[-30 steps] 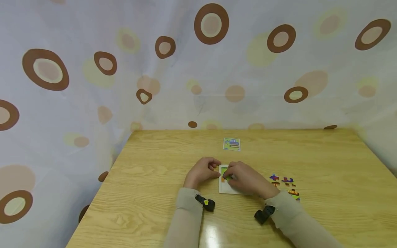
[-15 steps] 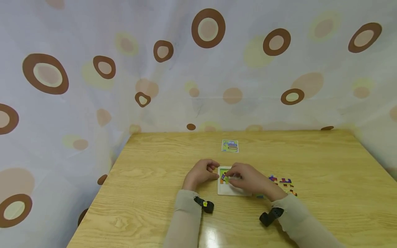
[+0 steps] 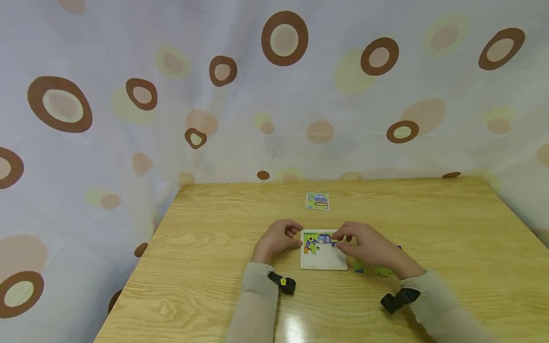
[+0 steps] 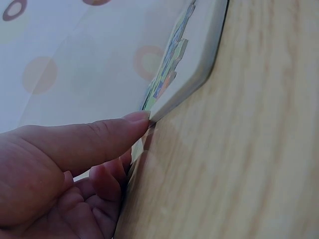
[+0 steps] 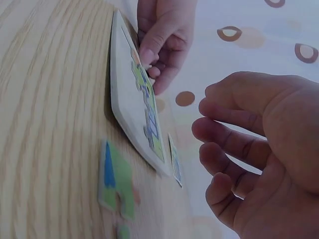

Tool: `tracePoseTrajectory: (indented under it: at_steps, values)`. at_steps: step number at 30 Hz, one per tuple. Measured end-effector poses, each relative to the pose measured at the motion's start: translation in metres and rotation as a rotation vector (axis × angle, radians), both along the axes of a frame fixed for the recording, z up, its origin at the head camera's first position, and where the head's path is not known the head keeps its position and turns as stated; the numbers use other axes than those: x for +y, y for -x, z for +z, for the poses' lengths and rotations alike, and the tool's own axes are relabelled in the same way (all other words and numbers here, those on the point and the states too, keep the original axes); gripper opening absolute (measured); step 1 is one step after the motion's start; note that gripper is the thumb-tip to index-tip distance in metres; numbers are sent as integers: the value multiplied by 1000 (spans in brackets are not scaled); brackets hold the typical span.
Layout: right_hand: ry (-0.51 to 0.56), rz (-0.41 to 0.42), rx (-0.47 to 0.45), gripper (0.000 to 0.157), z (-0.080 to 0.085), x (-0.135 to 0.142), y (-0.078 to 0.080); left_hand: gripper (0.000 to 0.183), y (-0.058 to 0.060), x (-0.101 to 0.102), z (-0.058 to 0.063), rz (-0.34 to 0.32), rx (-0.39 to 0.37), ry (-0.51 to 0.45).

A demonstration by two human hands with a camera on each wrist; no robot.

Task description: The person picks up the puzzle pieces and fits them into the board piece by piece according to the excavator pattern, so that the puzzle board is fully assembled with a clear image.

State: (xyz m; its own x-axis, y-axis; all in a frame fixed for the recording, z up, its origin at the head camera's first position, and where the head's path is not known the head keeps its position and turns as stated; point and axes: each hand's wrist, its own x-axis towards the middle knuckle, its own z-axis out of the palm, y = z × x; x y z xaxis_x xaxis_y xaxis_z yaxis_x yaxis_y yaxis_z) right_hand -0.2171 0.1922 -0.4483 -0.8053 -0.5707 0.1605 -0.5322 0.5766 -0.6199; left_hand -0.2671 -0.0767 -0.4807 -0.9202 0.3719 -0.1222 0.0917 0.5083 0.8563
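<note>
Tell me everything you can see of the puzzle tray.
The puzzle tray is white, with rounded corners and a plain border, perhaps plastic. It lies flat on the wood-grain table. Jigsaw pieces fill its far side and part of its left; the rest is bare. The left hand touches its left edge; the right hand hovers near its far right corner.

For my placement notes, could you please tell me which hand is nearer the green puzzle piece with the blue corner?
Right. The right hand hovers just beyond that puzzle piece; the left hand is across the tray, touching its left edge.
</note>
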Motion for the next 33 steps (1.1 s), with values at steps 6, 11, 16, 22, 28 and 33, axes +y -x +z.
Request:
tracePoseTrajectory:
  at_steps: [6, 11, 16, 22, 28, 33]
  values:
    - [6, -22, 26, 20, -1, 23, -4, 33, -1, 0, 0, -2, 11, 2]
    - [6, -39, 27, 21, -1, 39, -8, 33, -1, 0, 0, -8, 12, 2]
    - [-16, -77, 15, 23, -4, 53, -10, 33, -1, 0, 1, -11, 6, -3]
    - [-19, -88, -25, 26, -8, 69, -10, 34, -1, -1, -1, -5, 5, -1]
    - [-43, -85, -26, 28, -12, 80, -9, 33, -2, -1, -1, 2, -10, -18]
    - [-68, -89, -25, 30, -14, 88, -8, 33, -2, 1, 0, -3, -5, -22]
